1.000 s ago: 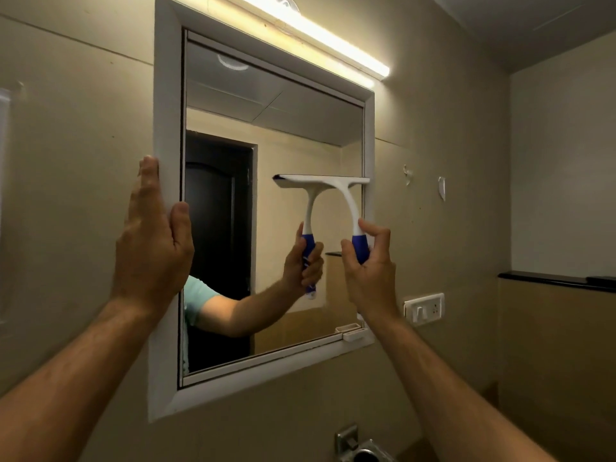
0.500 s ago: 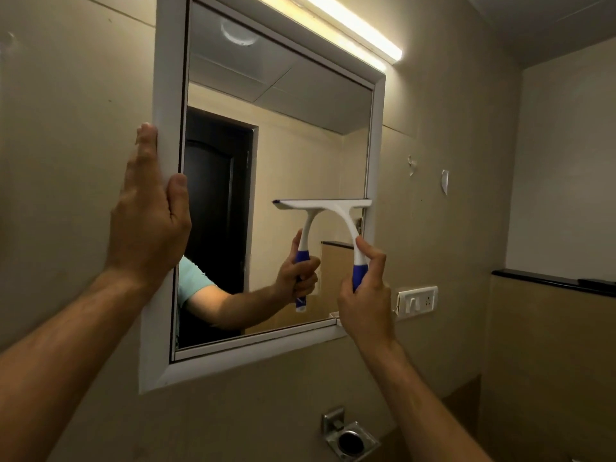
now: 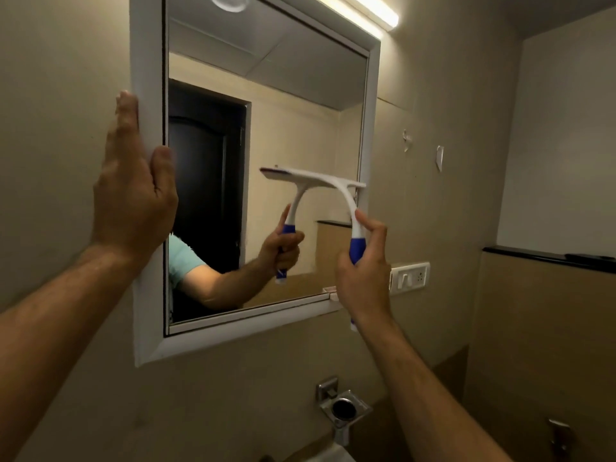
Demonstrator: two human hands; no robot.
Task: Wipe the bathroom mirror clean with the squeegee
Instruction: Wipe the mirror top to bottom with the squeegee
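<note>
Squeegee (image 3: 333, 191) sits lower on the mirror (image 3: 283, 111) than a second ago, blade now tilted, left end higher. Right hand (image 3: 363, 271) lower too, near the bottom frame corner.

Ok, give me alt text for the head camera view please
A right hand grips a white and blue squeegee, its blade against the lower right of a white-framed bathroom mirror, while the left hand rests flat on the frame's left edge.

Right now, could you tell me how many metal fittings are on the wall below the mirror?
2: a holder under the mirror, a hook at lower right.
</note>
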